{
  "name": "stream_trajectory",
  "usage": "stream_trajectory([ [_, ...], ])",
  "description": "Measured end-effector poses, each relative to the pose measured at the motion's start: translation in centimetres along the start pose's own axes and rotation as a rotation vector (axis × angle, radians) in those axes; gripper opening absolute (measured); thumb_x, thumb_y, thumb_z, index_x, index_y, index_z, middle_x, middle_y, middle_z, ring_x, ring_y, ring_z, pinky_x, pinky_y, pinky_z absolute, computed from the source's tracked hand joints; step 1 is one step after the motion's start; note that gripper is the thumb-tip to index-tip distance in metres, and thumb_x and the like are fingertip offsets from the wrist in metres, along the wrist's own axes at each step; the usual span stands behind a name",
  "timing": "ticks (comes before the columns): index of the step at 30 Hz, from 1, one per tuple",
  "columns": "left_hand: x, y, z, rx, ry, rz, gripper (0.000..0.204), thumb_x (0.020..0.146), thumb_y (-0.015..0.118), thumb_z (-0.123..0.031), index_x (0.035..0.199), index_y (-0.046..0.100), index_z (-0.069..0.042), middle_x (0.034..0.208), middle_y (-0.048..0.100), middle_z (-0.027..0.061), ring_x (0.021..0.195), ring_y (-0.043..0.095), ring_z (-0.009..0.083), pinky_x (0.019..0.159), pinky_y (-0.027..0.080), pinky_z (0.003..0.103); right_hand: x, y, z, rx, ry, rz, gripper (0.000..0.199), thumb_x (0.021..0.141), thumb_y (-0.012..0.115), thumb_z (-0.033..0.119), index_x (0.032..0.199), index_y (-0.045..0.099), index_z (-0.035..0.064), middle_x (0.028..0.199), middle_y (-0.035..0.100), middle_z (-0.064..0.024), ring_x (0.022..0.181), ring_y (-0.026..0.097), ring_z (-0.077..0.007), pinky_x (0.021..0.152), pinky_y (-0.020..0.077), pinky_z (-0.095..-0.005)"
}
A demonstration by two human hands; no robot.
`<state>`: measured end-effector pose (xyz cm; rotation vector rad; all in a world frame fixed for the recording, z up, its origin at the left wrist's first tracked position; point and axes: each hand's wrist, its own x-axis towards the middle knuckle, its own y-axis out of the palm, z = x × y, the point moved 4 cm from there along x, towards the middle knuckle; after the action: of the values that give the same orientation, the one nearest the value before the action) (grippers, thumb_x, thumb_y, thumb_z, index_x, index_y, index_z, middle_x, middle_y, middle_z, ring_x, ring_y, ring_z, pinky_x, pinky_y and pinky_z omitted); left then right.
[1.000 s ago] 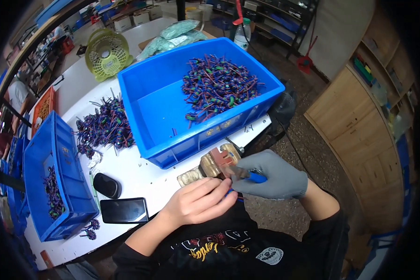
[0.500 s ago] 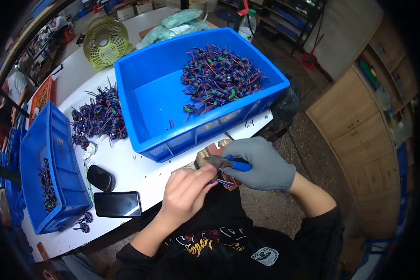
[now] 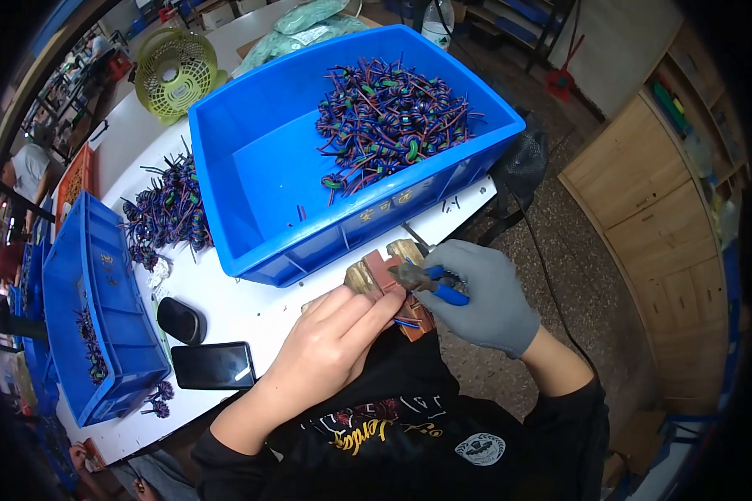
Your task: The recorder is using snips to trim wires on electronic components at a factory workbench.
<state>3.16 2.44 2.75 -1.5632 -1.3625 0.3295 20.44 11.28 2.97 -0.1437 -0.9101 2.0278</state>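
Gripping the blue-handled pliers (image 3: 452, 295), your gloved right hand (image 3: 495, 302) has its fingers curled around the handles near the centre of the frame. Your bare left hand (image 3: 332, 336) has its fingers drawn together, seemingly pinching the wires (image 3: 408, 322) just below the pliers, over a reddish block (image 3: 382, 270). Progress looks partway: one heap of wire coils (image 3: 393, 117) lies in the big tub (image 3: 267, 188), upper centre, another heap (image 3: 174, 209) sits left of it, and your wires remain apart from both.
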Motion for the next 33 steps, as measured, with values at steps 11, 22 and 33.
stream_trajectory([
  [11,0.6,-1.0,0.8,-0.264,-0.044,-0.005,0.038,0.087,0.071,0.002,0.125,0.068,-0.001,0.093,0.061,0.0095,0.08,0.054,0.0247,0.075,0.048,0.033,-7.5,-1.0,-3.3,0.484,0.609,0.454,0.063,0.089,0.062,0.019,0.15,0.05,0.0032,0.107,0.069,-0.0104,0.085,0.062,-0.0203,0.074,0.0489,-0.0304],
  [22,0.6,-0.8,1.6,-0.291,0.001,-0.003,0.039,0.087,0.071,0.002,0.125,0.069,-0.002,0.091,0.06,0.0089,0.079,0.055,0.0251,0.077,0.048,0.034,-9.1,-0.4,-3.4,0.376,0.719,0.495,0.079,0.087,0.06,0.03,0.158,0.038,0.004,0.124,0.065,-0.0167,0.098,0.063,-0.0243,0.083,0.0504,-0.0322],
  [33,0.7,-0.8,2.2,-0.338,0.004,0.04,0.04,0.087,0.07,0.003,0.126,0.069,-0.004,0.09,0.059,0.0078,0.081,0.056,0.0242,0.077,0.049,0.033,-6.8,-1.1,-2.5,0.15,0.591,0.521,0.076,0.089,0.059,0.032,0.155,0.038,0.0021,0.123,0.063,-0.0209,0.092,0.064,-0.0293,0.08,0.0512,-0.0375],
])
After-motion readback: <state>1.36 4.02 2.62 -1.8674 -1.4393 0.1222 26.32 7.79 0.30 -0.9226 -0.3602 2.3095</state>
